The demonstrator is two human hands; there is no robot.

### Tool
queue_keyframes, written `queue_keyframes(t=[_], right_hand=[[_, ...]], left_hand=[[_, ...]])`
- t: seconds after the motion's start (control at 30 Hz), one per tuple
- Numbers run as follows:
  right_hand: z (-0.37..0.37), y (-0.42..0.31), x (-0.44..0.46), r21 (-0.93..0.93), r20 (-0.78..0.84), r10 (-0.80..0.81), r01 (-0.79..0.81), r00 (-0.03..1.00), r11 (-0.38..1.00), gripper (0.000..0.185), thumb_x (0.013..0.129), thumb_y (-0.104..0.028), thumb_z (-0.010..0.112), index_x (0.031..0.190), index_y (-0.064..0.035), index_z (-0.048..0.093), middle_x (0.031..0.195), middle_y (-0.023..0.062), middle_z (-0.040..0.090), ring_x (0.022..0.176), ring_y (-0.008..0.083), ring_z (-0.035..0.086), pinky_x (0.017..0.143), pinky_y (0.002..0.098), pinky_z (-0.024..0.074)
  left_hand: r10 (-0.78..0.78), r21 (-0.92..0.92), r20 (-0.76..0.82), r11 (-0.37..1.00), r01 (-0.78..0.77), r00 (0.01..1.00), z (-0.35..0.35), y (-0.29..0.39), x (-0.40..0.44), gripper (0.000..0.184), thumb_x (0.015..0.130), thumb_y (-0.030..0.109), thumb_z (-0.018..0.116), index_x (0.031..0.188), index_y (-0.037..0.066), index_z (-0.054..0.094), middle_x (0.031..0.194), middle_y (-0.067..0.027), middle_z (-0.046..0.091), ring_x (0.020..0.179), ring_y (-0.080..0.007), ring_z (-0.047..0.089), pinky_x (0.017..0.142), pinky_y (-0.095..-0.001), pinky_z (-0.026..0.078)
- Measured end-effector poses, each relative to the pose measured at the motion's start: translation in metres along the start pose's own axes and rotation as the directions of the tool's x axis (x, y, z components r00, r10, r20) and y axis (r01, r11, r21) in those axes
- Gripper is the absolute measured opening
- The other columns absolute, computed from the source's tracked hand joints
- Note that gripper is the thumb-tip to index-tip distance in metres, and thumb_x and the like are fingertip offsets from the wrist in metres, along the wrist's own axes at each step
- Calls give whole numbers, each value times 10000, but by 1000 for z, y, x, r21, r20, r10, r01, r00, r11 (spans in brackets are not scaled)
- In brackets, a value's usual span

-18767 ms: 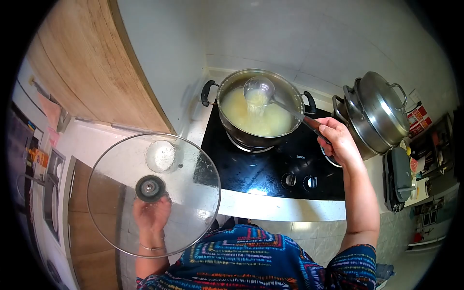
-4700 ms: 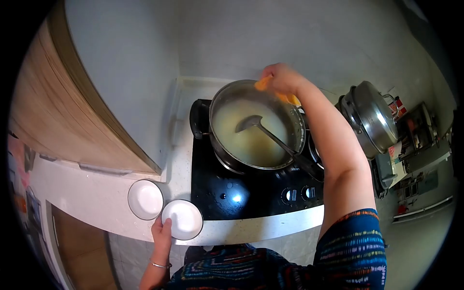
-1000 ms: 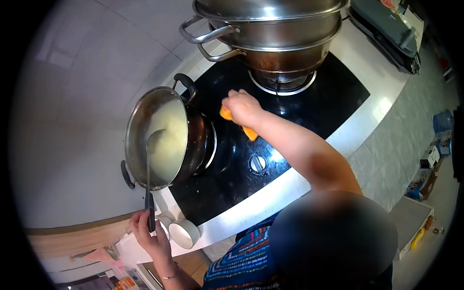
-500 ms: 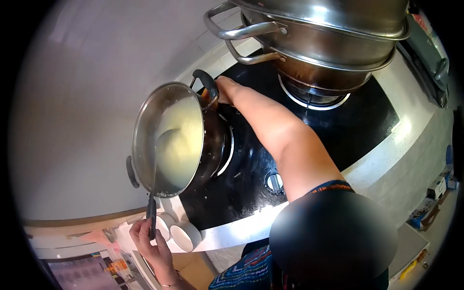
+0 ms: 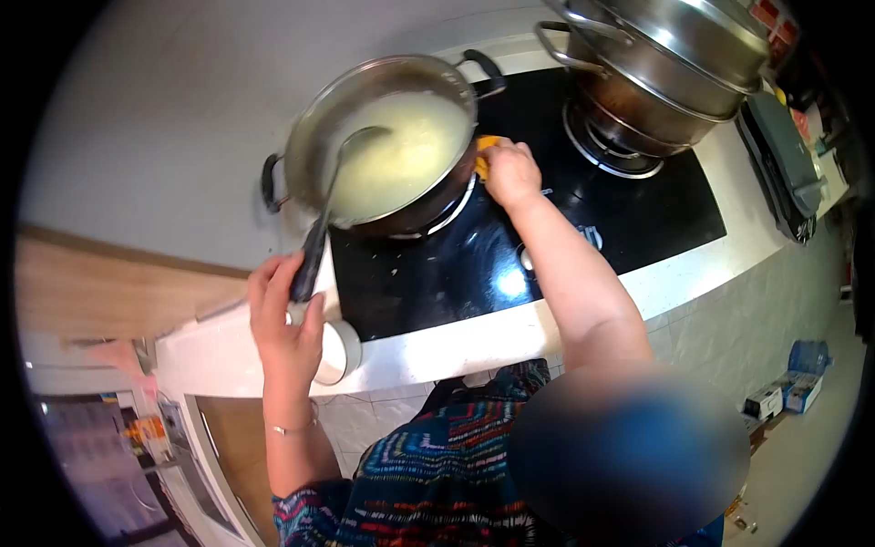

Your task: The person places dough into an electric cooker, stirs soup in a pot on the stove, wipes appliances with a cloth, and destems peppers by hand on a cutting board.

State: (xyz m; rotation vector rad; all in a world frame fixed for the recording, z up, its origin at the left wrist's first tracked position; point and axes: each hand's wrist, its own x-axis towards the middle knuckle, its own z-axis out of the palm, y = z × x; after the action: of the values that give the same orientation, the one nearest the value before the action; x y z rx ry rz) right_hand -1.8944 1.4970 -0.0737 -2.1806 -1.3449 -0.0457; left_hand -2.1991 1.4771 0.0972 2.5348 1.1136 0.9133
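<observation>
My left hand [image 5: 288,314] grips the dark handle of a ladle [image 5: 314,239], whose bowl end lies in the pale yellowish liquid [image 5: 410,150] of a large steel pot [image 5: 460,164]. Pressed against the pot's right side near the stove top, my right hand [image 5: 512,173] is closed on an orange cloth [image 5: 485,157], partly hidden by the fingers. The pot stands on the left burner of a black glass stove [image 5: 437,292]. A white bowl [image 5: 339,354] sits on the counter beside my left hand, which partly covers the area around it.
Stacked steel steamer pots [image 5: 647,82] stand on the right burner. Beyond them on the counter lies a dark grey appliance [image 5: 782,164]. A wooden cabinet [image 5: 118,287] is at the left, and boxes [image 5: 775,397] rest on the floor at right. A blurred round patch covers the lower right.
The view has shifted, with the pot now higher in it. My right hand and the orange cloth have moved from behind the pot's handle to its side wall. My left hand still holds the ladle.
</observation>
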Motion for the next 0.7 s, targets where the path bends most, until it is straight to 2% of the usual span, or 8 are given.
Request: queue_keyframes(t=[0.03,0.13,0.23,0.37,0.4,0.57,0.63,0.7], right_hand=[[-6,-6,-7,-32,16,-7,7,1000,999,195,657,-50,579,823,-120,656,935,67,560,870,271,524,750,333,468],[-12,-23,-27,-112,52,-13,19,999,994,180,663,-52,581,819,-111,650,929,66,555,870,274,526,735,350,473],[-14,-46,-54,-151,76,-8,19,997,988,179,664,-51,591,826,-106,645,917,76,552,866,283,531,729,365,473],[-26,-100,-109,-47,240,69,-60,968,997,204,698,-49,586,895,-79,634,954,135,530,864,317,535,777,373,456],[-26,-119,-120,-75,301,126,-109,945,991,248,717,-63,594,963,-65,615,1010,144,505,897,321,530,812,368,443],[-10,-181,-120,-75,382,179,-162,907,984,345,745,-146,624,1046,6,551,1072,184,468,964,312,511,852,350,427],[1,-198,-114,-52,391,120,-108,913,993,380,738,-188,633,1057,1,546,1070,180,478,965,321,509,856,357,423],[18,-210,-109,-74,340,33,-9,940,997,399,707,-227,655,1024,-4,559,1062,171,491,974,336,500,854,368,421]], left_hand=[[-40,-87,9,995,40,999,-4,-3,-2,472,638,-75,603,1088,51,534,1062,-132,482,871,-222,517,751,-301,446],[-17,-150,-14,989,14,1000,-22,-18,-15,508,648,-59,623,1129,61,512,1087,-117,477,786,-187,521,726,-283,452],[-21,-199,-34,980,13,999,-43,-36,-34,498,652,-54,625,1126,52,513,1090,-118,477,777,-186,520,725,-286,453],[-111,-239,-44,966,97,993,-70,-62,-67,470,660,-52,606,1114,26,517,1065,-99,495,786,-151,496,710,-260,425],[-118,-246,-64,964,99,991,-75,-70,-77,457,661,-55,602,1105,23,519,1048,-101,498,766,-146,498,693,-254,424],[-252,-226,-77,947,229,965,-98,-114,-130,431,676,-43,601,1095,24,523,1022,-89,500,707,-121,489,643,-230,424],[-391,-239,-61,899,367,918,-101,-131,-151,407,684,-38,601,1079,21,525,986,-86,506,676,-108,488,602,-215,427],[-432,-240,-83,883,403,898,-98,-144,-167,381,700,-33,599,1070,25,527,936,-70,516,652,-86,482,565,-201,424]])
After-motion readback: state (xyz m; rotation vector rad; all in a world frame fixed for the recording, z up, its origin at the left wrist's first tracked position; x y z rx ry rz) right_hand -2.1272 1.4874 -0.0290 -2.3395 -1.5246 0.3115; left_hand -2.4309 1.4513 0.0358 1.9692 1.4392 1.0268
